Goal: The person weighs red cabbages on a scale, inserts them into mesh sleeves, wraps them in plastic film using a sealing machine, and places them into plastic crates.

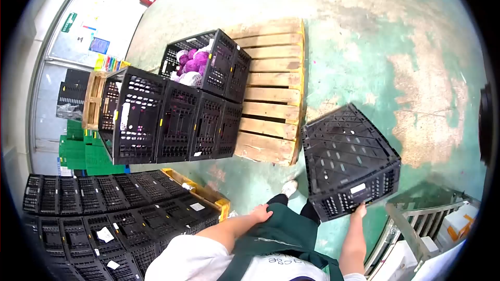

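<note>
Green crates [100, 157], metal frame [405, 228]

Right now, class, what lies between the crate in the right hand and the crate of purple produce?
A bare stretch of the wooden pallet, as the head view shows.

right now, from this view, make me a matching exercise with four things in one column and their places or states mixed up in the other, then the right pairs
Column 1
1. Purple produce
2. Wooden pallet
3. Apron
4. Right hand

Column 2
A. Flat on the worn green floor
B. At the near edge of a black crate
C. Inside an open-topped crate
D. Dark green, worn over a white shirt

Right pairs: 1-C, 2-A, 3-D, 4-B
</note>
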`<action>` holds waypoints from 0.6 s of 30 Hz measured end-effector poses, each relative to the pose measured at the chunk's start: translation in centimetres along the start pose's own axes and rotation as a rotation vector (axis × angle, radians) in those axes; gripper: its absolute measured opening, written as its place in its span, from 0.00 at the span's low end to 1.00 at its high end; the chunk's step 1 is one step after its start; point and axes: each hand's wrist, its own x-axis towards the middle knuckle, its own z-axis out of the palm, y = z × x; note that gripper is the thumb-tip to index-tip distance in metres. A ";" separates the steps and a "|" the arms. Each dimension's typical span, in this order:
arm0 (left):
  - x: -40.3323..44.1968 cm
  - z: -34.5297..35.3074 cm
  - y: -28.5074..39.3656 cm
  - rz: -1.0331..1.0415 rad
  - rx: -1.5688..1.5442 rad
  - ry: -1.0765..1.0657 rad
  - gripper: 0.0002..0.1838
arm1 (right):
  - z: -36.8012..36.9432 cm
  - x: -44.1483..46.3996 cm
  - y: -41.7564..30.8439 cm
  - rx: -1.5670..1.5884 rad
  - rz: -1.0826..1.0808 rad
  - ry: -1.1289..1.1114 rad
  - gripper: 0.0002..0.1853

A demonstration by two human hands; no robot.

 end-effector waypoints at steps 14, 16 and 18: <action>3.6 -7.3 -5.5 0.711 -0.253 -0.210 0.21 | -12.3 -45.1 0.9 0.868 -0.079 -0.619 0.14; 0.8 -6.4 -9.2 0.663 0.098 0.036 0.15 | -20.2 -48.9 6.2 0.901 -0.091 -0.536 0.14; 3.3 -13.4 -7.5 0.604 0.454 -0.239 0.17 | -22.2 -52.1 3.1 0.917 -0.110 -0.356 0.14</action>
